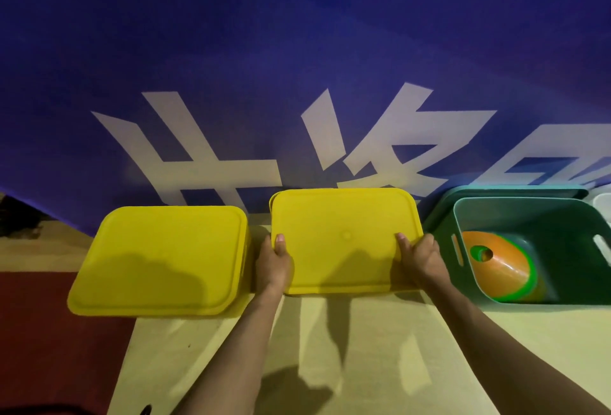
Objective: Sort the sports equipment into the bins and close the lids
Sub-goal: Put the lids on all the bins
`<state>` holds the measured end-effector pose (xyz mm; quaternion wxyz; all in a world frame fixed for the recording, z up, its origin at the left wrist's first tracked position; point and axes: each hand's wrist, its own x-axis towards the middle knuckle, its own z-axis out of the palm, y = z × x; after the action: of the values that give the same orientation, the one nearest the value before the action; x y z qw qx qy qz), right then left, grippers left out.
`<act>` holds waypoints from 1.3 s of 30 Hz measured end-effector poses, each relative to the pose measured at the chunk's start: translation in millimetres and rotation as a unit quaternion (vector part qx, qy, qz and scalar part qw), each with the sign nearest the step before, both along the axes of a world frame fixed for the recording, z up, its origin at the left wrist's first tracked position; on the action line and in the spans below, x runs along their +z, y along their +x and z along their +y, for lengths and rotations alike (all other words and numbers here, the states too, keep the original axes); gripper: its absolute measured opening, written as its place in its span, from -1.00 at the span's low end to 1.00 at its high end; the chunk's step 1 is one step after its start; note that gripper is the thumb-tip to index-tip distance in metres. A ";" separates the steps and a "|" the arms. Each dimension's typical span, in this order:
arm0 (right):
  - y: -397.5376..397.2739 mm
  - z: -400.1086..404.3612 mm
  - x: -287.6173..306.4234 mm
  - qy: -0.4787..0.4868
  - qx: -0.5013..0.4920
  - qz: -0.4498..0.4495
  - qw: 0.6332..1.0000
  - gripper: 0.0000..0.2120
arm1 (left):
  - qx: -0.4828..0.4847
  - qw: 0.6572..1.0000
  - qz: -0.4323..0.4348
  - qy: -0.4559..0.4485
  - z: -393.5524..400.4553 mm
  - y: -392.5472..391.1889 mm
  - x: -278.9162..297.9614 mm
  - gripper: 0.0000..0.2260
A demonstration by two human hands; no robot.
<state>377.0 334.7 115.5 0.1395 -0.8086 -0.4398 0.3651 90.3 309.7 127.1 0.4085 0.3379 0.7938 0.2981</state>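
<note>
A yellow lid (344, 236) lies over the middle yellow bin, whose body is hidden under it. My left hand (276, 262) grips the lid's left edge, thumb on top. My right hand (420, 256) grips its right edge the same way. To the left stands another yellow bin with its lid (162, 259) on. At the right a green bin (496, 216) stands uncovered and holds a stack of orange and green disc cones (502, 266). A green lid (515, 190) leans behind that bin.
The bins stand on a tan floor (330, 348) against a blue banner (297, 51) with large white characters. A dark red floor strip (39, 332) lies at the left. A white container's edge (603, 206) shows at the far right.
</note>
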 end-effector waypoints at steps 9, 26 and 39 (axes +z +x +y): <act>0.6 37.1 -2.0 0.066 0.026 -0.028 0.997 -0.33 | -0.004 0.998 0.047 0.041 33.1 -4.1 -0.5 -0.55; 0.3 33.8 -1.9 0.099 0.033 -0.016 0.994 -0.43 | -0.053 0.995 0.030 0.074 46.8 -25.1 -8.7 -0.63; 3.5 34.5 -12.4 0.101 0.034 -0.018 0.994 -0.40 | -0.040 0.991 0.072 0.105 57.0 -19.5 -18.2 -0.60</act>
<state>380.6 369.2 103.1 0.2000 -0.7815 -0.5043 0.3082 70.8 366.7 108.9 0.3240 0.4311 0.7715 0.3377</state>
